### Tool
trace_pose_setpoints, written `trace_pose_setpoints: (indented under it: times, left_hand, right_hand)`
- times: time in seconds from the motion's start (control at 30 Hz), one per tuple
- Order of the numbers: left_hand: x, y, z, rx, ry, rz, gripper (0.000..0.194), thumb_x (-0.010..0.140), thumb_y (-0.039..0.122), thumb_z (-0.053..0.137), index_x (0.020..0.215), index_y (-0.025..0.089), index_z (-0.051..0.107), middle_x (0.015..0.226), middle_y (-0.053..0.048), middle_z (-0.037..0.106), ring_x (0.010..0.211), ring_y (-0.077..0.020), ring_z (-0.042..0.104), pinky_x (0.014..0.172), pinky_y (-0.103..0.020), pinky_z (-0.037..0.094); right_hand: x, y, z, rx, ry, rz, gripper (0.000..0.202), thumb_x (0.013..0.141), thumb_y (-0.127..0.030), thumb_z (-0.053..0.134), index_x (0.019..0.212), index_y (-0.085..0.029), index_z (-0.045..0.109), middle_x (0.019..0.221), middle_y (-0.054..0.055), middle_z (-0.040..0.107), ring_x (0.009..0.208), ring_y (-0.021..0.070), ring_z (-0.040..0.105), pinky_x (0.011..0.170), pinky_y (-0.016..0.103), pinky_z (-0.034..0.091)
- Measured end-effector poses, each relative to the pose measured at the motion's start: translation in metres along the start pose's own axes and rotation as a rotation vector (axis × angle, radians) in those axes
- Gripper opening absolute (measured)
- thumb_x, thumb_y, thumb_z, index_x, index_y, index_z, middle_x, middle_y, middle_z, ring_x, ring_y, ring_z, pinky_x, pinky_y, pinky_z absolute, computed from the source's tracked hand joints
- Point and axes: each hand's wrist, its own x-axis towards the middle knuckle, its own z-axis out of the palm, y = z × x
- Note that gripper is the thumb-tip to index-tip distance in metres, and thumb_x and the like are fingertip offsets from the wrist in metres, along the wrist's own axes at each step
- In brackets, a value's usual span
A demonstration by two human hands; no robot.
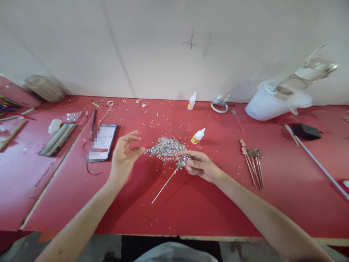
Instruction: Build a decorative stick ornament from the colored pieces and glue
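I read this as the decorating step: my right hand (203,165) pinches a thin stick (166,183) by its beaded head, near the edge of the bead pile (166,148) on the red bench (191,203). The stick slants down and toward me, its free tip over the bench. My left hand (124,156) is released — fingers spread and curled, holding nothing that I can see, hovering just left of the pile.

Finished sticks (253,165) lie grouped to the right, well apart from the hands. A small glue bottle (198,136) lies tipped just beyond the pile; a second bottle (192,101) stands near the wall. A phone (102,142) lies to the left.

Judgement: the next move calls for a fine pinch with the left fingers — one bead from the pile, brought to the stick's head while the right hand keeps it steady.
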Motion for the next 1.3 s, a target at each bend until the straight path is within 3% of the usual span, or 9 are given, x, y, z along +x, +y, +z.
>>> trace_pose_setpoints:
  times: [0.03, 0.1, 0.2, 0.33, 0.47, 0.6, 0.87, 1.3]
  left_hand:
    - [0.002, -0.001, -0.002, -0.008, 0.044, 0.003, 0.031, 0.073, 0.021, 0.078, 0.097, 0.021, 0.058, 0.114, -0.003, 0.063, 0.097, -0.0116, 0.061, 0.08, -0.02, 0.05]
    - [0.004, -0.003, -0.004, 0.006, 0.025, -0.043, 0.02, 0.078, 0.025, 0.075, 0.088, 0.018, 0.059, 0.088, 0.0, 0.065, 0.08, -0.009, 0.061, 0.075, -0.019, 0.049]
    - [0.0, -0.004, 0.001, 0.004, -0.214, -0.156, 0.022, 0.086, 0.033, 0.067, 0.077, 0.015, 0.057, 0.067, 0.002, 0.061, 0.062, -0.008, 0.057, 0.066, -0.02, 0.047]
    - [-0.01, -0.001, 0.011, -0.024, -0.524, -0.282, 0.033, 0.088, 0.044, 0.062, 0.075, 0.014, 0.058, 0.073, -0.002, 0.067, 0.058, -0.0095, 0.059, 0.06, -0.023, 0.049]
    - [-0.019, 0.0, 0.018, -0.002, -0.714, -0.391, 0.031, 0.087, 0.044, 0.064, 0.082, 0.014, 0.062, 0.07, -0.003, 0.068, 0.056, -0.0101, 0.061, 0.054, -0.022, 0.05]
    - [-0.025, -0.002, 0.021, -0.052, -0.761, -0.453, 0.027, 0.085, 0.039, 0.068, 0.082, 0.014, 0.059, 0.082, -0.007, 0.074, 0.054, -0.008, 0.061, 0.052, -0.02, 0.05]
    - [-0.031, -0.002, 0.027, -0.176, -0.898, -0.676, 0.033, 0.079, 0.037, 0.075, 0.075, 0.014, 0.052, 0.072, -0.009, 0.075, 0.05, -0.0104, 0.065, 0.045, -0.018, 0.049]
    - [-0.038, -0.005, 0.034, -0.311, -0.852, -0.701, 0.036, 0.079, 0.036, 0.076, 0.073, 0.013, 0.049, 0.07, -0.008, 0.074, 0.048, -0.0103, 0.065, 0.042, -0.016, 0.049]
  right_hand:
    - [0.0, 0.0, 0.0, 0.007, -0.002, 0.0, 0.039, 0.085, -0.035, 0.067, 0.12, -0.018, 0.063, 0.062, -0.006, 0.047, 0.044, 0.0021, 0.017, 0.044, 0.024, 0.009]
    - [0.0, 0.001, 0.0, 0.018, -0.008, -0.001, 0.038, 0.086, -0.034, 0.067, 0.121, -0.019, 0.063, 0.063, -0.006, 0.047, 0.043, 0.0018, 0.017, 0.043, 0.023, 0.009]
    - [0.0, 0.001, 0.0, 0.019, -0.013, 0.001, 0.039, 0.086, -0.034, 0.067, 0.122, -0.02, 0.062, 0.063, -0.006, 0.047, 0.043, 0.0015, 0.016, 0.043, 0.023, 0.009]
    - [0.0, 0.002, 0.001, -0.01, 0.006, 0.016, 0.043, 0.085, -0.035, 0.069, 0.124, -0.019, 0.061, 0.059, -0.008, 0.04, 0.043, 0.0024, 0.017, 0.042, 0.023, 0.009]
    - [0.001, 0.002, 0.003, -0.014, 0.015, 0.008, 0.042, 0.085, -0.036, 0.069, 0.123, -0.02, 0.061, 0.058, -0.01, 0.035, 0.043, 0.0028, 0.017, 0.042, 0.022, 0.009]
    - [0.003, 0.002, 0.004, -0.05, 0.01, 0.011, 0.043, 0.086, -0.037, 0.067, 0.125, -0.019, 0.06, 0.058, -0.009, 0.037, 0.045, 0.0035, 0.019, 0.042, 0.023, 0.01]
    - [0.004, 0.007, 0.011, -0.089, 0.006, 0.031, 0.041, 0.087, -0.037, 0.065, 0.124, -0.018, 0.061, 0.067, -0.005, 0.053, 0.045, 0.0027, 0.024, 0.042, 0.023, 0.013]
    - [0.004, 0.015, 0.019, -0.299, 0.214, -0.061, 0.03, 0.088, -0.042, 0.063, 0.107, -0.019, 0.058, 0.072, -0.003, 0.058, 0.05, 0.0055, 0.038, 0.045, 0.021, 0.028]
